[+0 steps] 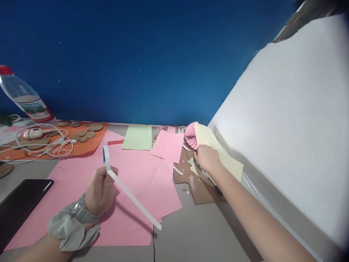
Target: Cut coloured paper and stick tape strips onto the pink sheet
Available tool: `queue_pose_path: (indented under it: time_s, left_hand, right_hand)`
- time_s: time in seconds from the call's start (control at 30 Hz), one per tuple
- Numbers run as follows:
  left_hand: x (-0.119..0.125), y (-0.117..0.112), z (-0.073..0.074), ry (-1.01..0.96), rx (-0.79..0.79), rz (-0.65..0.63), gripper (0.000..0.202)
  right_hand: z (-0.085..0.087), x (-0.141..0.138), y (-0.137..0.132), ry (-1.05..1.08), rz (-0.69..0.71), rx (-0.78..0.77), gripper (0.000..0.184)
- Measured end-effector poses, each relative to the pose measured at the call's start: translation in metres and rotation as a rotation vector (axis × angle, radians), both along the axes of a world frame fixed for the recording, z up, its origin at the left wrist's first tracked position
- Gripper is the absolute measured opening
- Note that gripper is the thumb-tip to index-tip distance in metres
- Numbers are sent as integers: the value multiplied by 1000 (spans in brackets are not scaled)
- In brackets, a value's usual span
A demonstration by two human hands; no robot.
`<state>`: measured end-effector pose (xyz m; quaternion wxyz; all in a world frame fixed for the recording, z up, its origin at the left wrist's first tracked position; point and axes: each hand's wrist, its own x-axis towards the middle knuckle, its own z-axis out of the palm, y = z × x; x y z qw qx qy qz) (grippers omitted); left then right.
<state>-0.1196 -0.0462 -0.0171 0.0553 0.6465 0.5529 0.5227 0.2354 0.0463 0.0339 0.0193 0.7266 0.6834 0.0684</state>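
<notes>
My left hand (pixel 101 191), with a grey scrunchie and a watch on its wrist, is closed around a roll of white tape (pixel 106 155). A long strip of the tape (pixel 136 202) hangs loose, slanting down to the right above the pink paper sheets (pixel 128 171). At the right, my right hand (pixel 209 157) reaches to a pale yellow sheet (pixel 229 163), its fingers curled. Under that hand lies a long dark tool (pixel 208 174), partly hidden, on brown cardboard (pixel 204 193). What the fingers grip is hidden. A pink pleated paper fan (pixel 191 135) is just beyond them.
A light green sheet (pixel 137 137) and a small pink sheet (pixel 169 145) lie at the back. Leftward are a black phone (pixel 21 203), white cable (pixel 67 143), orange paper (pixel 95 142) with brown discs, and a bottle (pixel 28 100). A white panel (pixel 294 109) leans at right.
</notes>
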Motion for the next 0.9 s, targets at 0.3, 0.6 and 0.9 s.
queue_pose_path:
  time_s: [0.3,0.6,0.9]
  left_hand:
    - [3,-2,7,12,50,-115,14]
    - [5,-3,9,-37,-13,-121,14]
    - [5,1,8,-66,-42,-50,14]
  right_hand:
    - [26,13,-14,181,67,-32,19]
    - [74,32,-19,667,91,-73,32]
    - [27,-11,-33,1791,208,-215,25]
